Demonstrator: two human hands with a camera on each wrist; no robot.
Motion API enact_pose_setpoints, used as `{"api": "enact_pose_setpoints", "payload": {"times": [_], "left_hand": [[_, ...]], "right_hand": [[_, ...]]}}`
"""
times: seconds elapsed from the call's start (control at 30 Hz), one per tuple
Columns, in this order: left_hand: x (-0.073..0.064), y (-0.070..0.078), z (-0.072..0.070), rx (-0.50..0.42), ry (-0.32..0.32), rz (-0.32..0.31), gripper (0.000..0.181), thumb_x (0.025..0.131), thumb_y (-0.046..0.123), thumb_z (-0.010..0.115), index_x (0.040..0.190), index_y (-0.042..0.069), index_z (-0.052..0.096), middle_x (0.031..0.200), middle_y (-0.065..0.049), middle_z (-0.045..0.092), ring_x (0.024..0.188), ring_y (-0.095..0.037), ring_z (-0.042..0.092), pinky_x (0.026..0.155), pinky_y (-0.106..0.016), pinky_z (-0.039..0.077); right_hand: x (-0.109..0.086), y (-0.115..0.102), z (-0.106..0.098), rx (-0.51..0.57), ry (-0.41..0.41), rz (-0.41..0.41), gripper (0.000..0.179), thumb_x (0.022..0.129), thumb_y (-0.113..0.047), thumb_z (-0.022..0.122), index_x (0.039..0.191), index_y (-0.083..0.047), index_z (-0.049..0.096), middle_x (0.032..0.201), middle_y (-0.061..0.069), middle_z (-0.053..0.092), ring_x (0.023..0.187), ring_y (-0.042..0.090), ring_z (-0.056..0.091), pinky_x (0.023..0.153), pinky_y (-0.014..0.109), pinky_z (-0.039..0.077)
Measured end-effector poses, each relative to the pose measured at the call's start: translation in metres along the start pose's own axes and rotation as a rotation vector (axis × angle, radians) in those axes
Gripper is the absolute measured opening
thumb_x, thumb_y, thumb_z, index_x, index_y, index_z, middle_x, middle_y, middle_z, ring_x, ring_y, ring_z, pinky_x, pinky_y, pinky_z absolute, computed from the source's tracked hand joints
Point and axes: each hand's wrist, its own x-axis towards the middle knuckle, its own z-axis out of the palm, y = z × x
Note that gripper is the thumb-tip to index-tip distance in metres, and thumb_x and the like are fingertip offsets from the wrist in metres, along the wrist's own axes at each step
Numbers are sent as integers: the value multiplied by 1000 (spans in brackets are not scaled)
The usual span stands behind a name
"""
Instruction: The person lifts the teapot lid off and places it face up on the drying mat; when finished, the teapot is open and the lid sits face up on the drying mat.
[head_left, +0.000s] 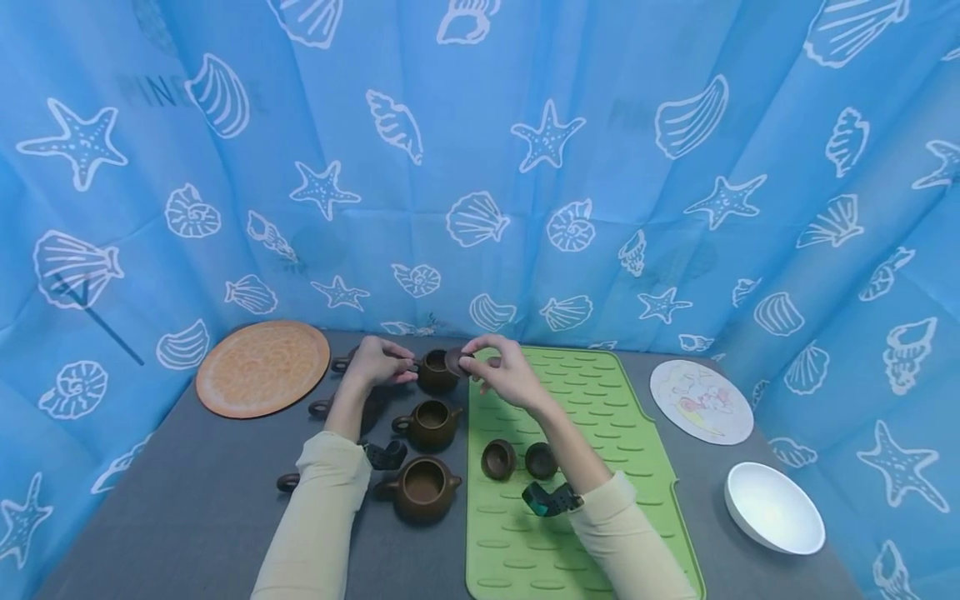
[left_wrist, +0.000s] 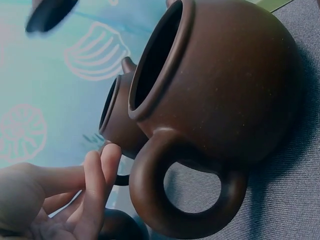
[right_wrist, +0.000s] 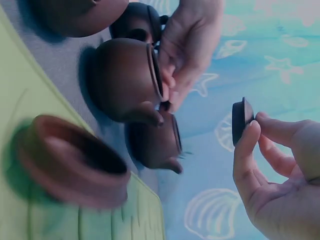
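While right hand (head_left: 513,372) pinches one lid (head_left: 454,362), mat (head_left: 581,385) bears two

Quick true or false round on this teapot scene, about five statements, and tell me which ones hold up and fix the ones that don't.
1. The right hand pinches a small brown lid. True.
2. The white bowl stands on the green mat. False: the white bowl stands on the grey tabletop, to the right of the green mat.
3. Two small brown pieces lie on the green mat. True.
4. The left hand rests on the orange round board. False: the left hand pinches the handle of the farthest open teapot.
5. The nearest open teapot has its lid on. False: the nearest open teapot is uncovered.
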Motion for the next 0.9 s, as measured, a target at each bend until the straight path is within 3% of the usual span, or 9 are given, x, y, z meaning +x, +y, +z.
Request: {"api": "enact_pose_setpoints", "payload": {"times": [0.1, 0.27, 0.47, 0.6, 0.73, 0.9], "left_hand": [[0, 1, 0, 5, -7, 2, 22, 106, 0, 64, 125, -9, 73, 122, -29, 73, 80, -17, 81, 95, -43, 65], [0, 0, 0, 9, -16, -3, 24, 107, 1, 64, 127, -9, 72, 123, -30, 73, 95, -30, 83, 95, -42, 65], [-1, 0, -1, 28, -12, -6, 24, 107, 3, 64, 128, -7, 73, 119, -26, 74, 102, -35, 82, 94, -41, 65], [-2, -1, -1, 38, -11, -8, 24, 107, 3, 64, 127, -7, 73, 116, -25, 74, 103, -36, 82, 95, -43, 65], [-3, 0, -1, 48, -9, -2, 23, 108, 3, 64, 126, -6, 73, 117, -25, 74, 97, -31, 83, 95, -43, 65], [-3, 1, -1, 47, -10, 14, 23, 108, 3, 63, 126, -7, 73, 122, -28, 72, 83, -19, 81, 91, -39, 66]], "right_hand": [[-22, -3, -13, 21, 2, 14, 28, 109, -16, 66, 132, 2, 64, 126, 27, 66, 78, 13, 71, 69, 40, 65], [-57, -2, -35, 29, 10, 5, 34, 111, -14, 62, 138, 6, 57, 141, 31, 58, 84, 14, 74, 70, 36, 65], [-90, 11, -61, 41, -15, -27, 47, 113, -5, 53, 158, 1, 45, 151, 39, 51, 90, 15, 78, 76, 41, 67], [-106, 21, -78, 63, -61, 0, 47, 113, -5, 51, 159, 3, 45, 154, 39, 48, 97, 14, 80, 89, 47, 67], [-120, 27, -93, 81, -100, 50, 52, 111, -9, 60, 159, 2, 45, 161, 35, 44, 104, 20, 81, 96, 41, 65], [-130, 34, -108, 18, -141, 68, 62, 100, -8, 76, 155, 1, 50, 162, 38, 43, 107, 34, 81, 93, 31, 64]]}}
